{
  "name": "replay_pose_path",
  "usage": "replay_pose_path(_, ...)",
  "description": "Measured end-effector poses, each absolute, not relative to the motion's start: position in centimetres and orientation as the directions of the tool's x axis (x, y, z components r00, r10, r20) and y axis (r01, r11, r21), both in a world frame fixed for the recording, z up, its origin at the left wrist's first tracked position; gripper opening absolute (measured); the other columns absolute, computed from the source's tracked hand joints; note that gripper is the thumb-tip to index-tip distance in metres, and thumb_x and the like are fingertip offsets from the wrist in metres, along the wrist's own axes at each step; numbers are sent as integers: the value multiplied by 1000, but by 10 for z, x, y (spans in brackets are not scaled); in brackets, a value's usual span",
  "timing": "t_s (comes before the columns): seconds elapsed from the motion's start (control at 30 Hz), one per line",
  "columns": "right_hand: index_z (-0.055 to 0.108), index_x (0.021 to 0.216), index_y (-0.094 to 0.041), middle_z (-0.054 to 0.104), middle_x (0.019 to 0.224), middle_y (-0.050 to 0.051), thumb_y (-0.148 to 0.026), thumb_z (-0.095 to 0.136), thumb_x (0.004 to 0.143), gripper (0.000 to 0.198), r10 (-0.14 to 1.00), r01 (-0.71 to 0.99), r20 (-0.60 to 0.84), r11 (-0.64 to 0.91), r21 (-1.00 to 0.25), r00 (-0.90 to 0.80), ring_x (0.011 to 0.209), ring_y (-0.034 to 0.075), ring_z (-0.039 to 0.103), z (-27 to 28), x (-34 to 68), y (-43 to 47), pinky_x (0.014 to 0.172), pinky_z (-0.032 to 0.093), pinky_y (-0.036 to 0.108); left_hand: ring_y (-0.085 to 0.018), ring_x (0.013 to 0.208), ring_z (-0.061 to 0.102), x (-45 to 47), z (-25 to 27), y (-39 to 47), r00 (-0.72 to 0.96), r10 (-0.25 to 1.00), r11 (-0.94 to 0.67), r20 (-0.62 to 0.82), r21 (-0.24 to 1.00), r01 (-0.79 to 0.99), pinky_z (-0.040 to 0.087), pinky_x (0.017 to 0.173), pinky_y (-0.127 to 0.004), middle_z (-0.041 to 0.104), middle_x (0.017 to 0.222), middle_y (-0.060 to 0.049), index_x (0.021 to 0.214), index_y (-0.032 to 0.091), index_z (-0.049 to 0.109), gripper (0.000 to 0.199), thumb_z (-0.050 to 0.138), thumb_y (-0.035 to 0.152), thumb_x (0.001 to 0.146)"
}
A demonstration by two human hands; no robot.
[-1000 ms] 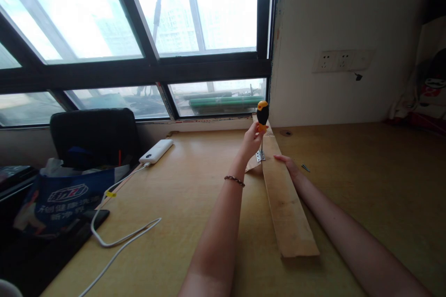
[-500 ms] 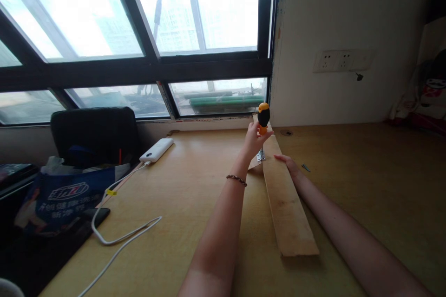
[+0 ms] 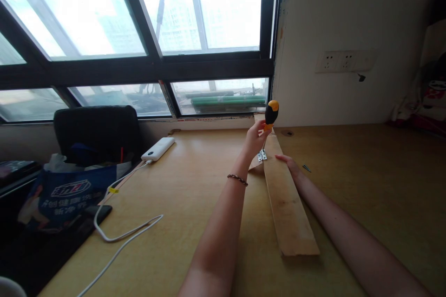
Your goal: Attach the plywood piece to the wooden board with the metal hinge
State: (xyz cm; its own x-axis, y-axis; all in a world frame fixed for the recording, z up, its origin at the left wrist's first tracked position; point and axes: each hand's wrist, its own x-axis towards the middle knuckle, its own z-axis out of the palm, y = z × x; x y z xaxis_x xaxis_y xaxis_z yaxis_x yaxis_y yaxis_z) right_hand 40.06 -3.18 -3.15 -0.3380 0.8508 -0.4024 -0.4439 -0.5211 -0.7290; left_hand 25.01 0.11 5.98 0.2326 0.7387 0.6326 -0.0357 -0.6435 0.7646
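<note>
A wooden table stands below a window, with a black chair and a blue bag beyond its left edge. A long wooden plank lies right of the table's middle, running from the far edge towards the near one. A shorter wooden piece shows by the plank's left edge. The left hand has its fingers closed around the lower handle of a yellow-and-black screwdriver, which leans slightly right at the top. The right hand rests at the plank's right edge, 1 finger extended onto its top; whether it grips, I cannot tell. A white power bank, trailing a white cable, lies near the table's far left corner. A metal hinge sits at the plank's left edge, below the screwdriver. Slim screws lie on the table, just beyond the right hand.
</note>
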Motion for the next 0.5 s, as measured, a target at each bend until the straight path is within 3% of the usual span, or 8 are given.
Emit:
replay_pose_path(0.33, 59, 101, -9, 68, 67, 8, -25, 42, 78, 32, 855, -451, -423, -518, -727, -300, 59, 20, 64, -25, 396, -37, 61, 51, 30, -17, 91, 58, 246, 81, -10, 146, 756, -606, 638, 767, -210, 45, 79, -31, 64, 90, -6, 94, 18, 53, 23, 58, 21, 71)
replay_pose_path(0.5, 59, 99, -9, 68, 67, 8, -26, 42, 78, 32, 846, -443, -435, -532, -722, -308, 59, 20, 64, -26, 397, -36, 60, 51, 30, -15, 75, 61, 231, 90, -7, 2, 859, -490, 513, 822, -291, 48, 70, -30, 64, 80, -5, 84, 15, 52, 23, 64, 23, 66)
